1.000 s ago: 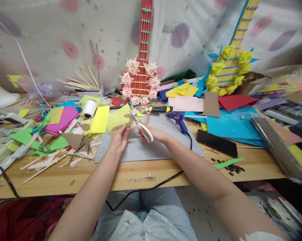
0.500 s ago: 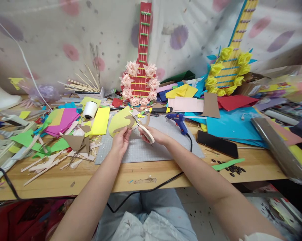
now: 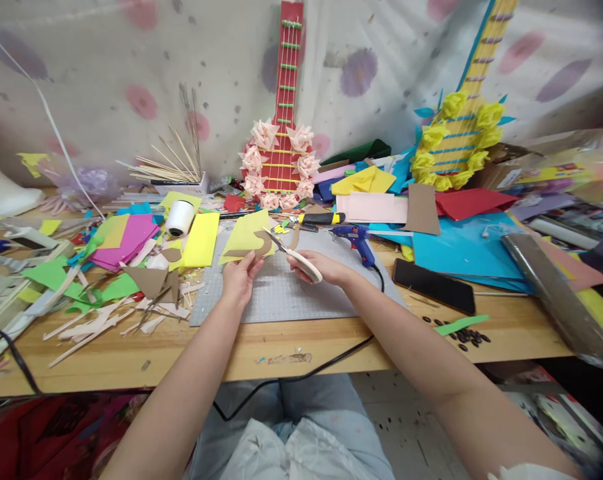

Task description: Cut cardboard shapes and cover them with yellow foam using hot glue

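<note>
My left hand [image 3: 241, 277] pinches a pale yellow sheet [image 3: 246, 230] together with a curved brown piece [image 3: 255, 244] lying against its face. Both are held up over the grey cutting mat [image 3: 281, 300]. In my right hand [image 3: 319, 267] is a pair of scissors [image 3: 304, 264] with white handles. Their blades point up and left, close to the right edge of the yellow sheet; whether they touch it is hard to see. Another curved brown piece [image 3: 295, 237] lies on the mat behind the scissors, near small yellow bits [image 3: 281, 228].
A blue glue gun [image 3: 355, 241] lies on the mat's right side, its black cord running across the table edge. Beyond it are a phone [image 3: 434, 285] and black beads [image 3: 469, 337]. Paper scraps [image 3: 94, 327] cover the left. A red paper guitar [image 3: 283, 160] stands behind.
The scissors and my right hand have moved slightly right, away from the sheet. My left hand has turned the yellow sheet, so its outline looks different and more angular.
</note>
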Demonstrator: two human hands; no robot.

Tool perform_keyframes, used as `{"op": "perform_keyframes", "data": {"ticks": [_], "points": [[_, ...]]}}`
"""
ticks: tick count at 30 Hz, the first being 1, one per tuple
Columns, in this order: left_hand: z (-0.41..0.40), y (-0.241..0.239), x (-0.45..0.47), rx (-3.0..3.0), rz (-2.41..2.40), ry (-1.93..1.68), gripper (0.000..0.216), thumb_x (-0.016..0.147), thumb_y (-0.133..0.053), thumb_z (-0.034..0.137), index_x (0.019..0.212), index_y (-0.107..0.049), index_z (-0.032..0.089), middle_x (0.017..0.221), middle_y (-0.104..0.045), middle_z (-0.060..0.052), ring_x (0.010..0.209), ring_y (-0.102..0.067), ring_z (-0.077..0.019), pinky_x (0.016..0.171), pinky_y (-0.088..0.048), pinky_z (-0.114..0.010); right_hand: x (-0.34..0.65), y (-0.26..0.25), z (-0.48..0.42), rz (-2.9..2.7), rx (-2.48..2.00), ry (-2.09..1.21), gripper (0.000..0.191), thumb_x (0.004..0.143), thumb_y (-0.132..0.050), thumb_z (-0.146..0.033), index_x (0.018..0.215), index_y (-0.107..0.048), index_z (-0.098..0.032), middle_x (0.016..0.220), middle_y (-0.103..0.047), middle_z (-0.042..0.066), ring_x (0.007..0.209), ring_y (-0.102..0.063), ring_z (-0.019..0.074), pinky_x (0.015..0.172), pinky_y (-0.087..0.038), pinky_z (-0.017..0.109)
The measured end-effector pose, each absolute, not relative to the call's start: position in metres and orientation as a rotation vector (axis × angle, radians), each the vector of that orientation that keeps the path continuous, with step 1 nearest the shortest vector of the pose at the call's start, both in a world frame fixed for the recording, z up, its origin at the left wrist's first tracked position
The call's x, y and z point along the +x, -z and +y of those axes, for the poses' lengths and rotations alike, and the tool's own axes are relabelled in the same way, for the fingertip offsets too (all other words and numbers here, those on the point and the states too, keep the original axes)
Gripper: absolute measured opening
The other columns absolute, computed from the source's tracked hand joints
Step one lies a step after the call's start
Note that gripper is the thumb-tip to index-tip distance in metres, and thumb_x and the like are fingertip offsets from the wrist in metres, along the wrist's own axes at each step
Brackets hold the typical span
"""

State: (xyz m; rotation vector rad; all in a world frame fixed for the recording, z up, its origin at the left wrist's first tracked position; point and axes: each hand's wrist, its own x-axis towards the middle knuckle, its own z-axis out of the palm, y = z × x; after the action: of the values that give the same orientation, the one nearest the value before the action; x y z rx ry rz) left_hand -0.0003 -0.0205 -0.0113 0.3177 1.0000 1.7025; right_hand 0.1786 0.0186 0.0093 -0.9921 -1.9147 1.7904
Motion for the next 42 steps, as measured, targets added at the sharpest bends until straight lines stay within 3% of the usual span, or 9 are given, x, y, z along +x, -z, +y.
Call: {"op": "perform_keyframes", "data": {"ticks": [20,32,42], "points": [[-0.022,0.009,0.0,0.452,1.09,-1.627,0.013,0.065,-0.066,0.006,0.077,-0.063,0.011,0.07,-0.066,-0.002,0.053,-0.061,-0.0082,0.05,-0.052,-0.017,0.202,-0.012,0.019,-2.1,-0.991,-1.692,0.044,0.075,-0.049,-0.062,0.072,-0.043,-0.018,0.043,-0.041,-0.008,0.037,-0.036,0.0059,0.039,-0.025,0.02],[-0.024,0.01,0.003,0.624,1.162,-1.573,0.029,0.056,-0.075,0.014,0.078,-0.055,0.013,0.072,-0.067,-0.002,0.059,-0.064,-0.0129,0.046,-0.051,-0.02,0.211,-0.014,0.022,-2.146,-0.883,-1.755,0.054,0.072,-0.044,-0.071,0.079,-0.044,-0.017,0.051,-0.047,-0.005,0.042,-0.04,0.0066,0.042,-0.03,0.021],[-0.024,0.012,0.002,0.633,1.171,-1.571,0.034,0.053,-0.075,0.016,0.08,-0.055,0.013,0.074,-0.067,-0.002,0.061,-0.064,-0.0135,0.044,-0.05,-0.02,0.212,-0.009,0.026,-2.192,-0.961,-1.679,0.048,0.077,-0.046,-0.065,0.075,-0.042,-0.017,0.05,-0.045,-0.005,0.042,-0.04,0.0059,0.04,-0.028,0.021]]}}
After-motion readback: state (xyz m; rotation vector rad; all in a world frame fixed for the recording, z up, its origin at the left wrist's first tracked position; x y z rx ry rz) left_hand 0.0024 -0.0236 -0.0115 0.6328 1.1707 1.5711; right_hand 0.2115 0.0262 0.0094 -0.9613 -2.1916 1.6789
